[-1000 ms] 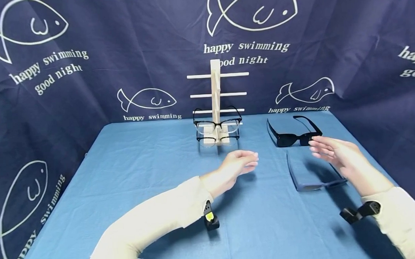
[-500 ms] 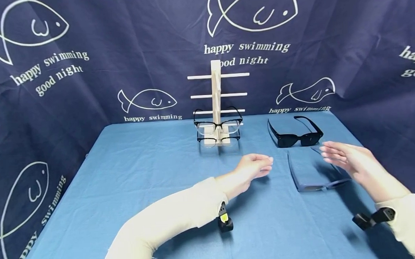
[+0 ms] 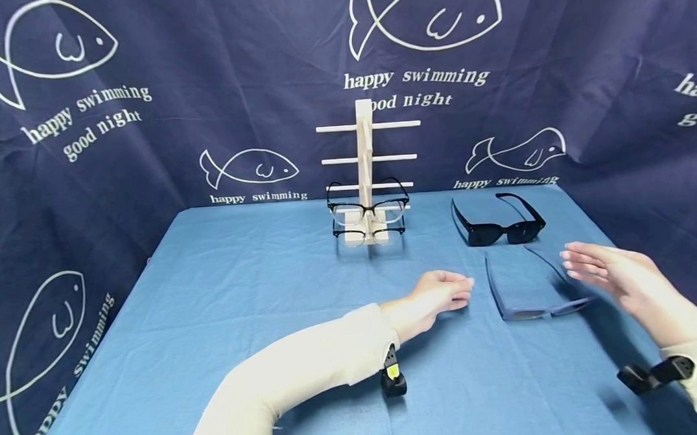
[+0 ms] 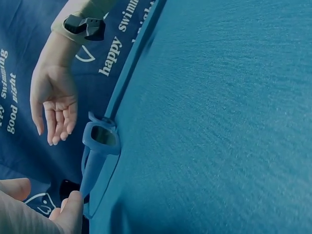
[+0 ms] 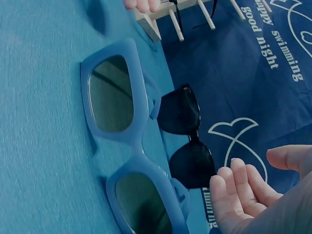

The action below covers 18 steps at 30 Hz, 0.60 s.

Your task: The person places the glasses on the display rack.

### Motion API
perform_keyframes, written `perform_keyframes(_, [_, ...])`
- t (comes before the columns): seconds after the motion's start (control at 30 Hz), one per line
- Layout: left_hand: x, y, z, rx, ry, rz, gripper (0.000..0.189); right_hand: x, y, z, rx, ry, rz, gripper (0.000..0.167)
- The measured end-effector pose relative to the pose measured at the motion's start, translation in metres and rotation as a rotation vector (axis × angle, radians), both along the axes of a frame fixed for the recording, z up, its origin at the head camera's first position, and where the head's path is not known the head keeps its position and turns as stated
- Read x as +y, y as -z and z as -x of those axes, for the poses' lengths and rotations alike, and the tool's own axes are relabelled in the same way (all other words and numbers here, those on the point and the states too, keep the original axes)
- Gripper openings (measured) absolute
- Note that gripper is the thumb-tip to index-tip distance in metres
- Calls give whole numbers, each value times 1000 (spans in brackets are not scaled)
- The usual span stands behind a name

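Blue sunglasses [image 3: 539, 313]: on the right part of the desk [image 3: 240, 280], temple arms unfolded toward the far side, lenses facing near. They sit between both hands (head view shows a gap to the left one). Left hand [image 3: 436, 296] is just left of them, fingers extended and together, holding nothing. Right hand [image 3: 619, 274] is on their right side, palm turned left, fingers loosely straight, thumb apart (right wrist view), also holding nothing.

Black sunglasses [image 3: 489, 234]: farther back, behind the blue pair, arms unfolded toward the far side too. Wooden stand [image 3: 365, 145] upright at far centre, crossbars stacked on one post. Upper clear glasses [image 3: 367, 208] and lower clear glasses [image 3: 352, 232] hang on its low bars, one above the other, dark top rims.

Desk is covered in blue cloth. Dark blue backdrop [image 3: 262, 117] behind, white fish outlines, lettering "happy swimming good night". Cream sleeves [image 3: 308, 355] on both arms.
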<state>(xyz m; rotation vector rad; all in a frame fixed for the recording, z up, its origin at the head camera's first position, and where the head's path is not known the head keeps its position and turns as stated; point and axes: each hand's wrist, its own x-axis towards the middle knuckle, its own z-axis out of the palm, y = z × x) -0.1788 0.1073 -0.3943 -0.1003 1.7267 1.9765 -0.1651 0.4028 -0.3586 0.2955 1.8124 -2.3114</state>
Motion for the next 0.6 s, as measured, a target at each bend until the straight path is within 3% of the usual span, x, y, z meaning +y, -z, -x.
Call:
perform_keyframes(0.17, [6, 4, 2, -9, 2, -26, 19, 9, 2, -1, 13, 3, 5, 35])
perform_keyframes(0.4, [16, 6, 4, -29, 30, -43, 20, 25, 11, -5, -73, 37, -73, 34])
perform_keyframes(0.6, [29, 10, 0, -61, 70, -33, 17, 42, 22, -8, -86, 14, -121, 34])
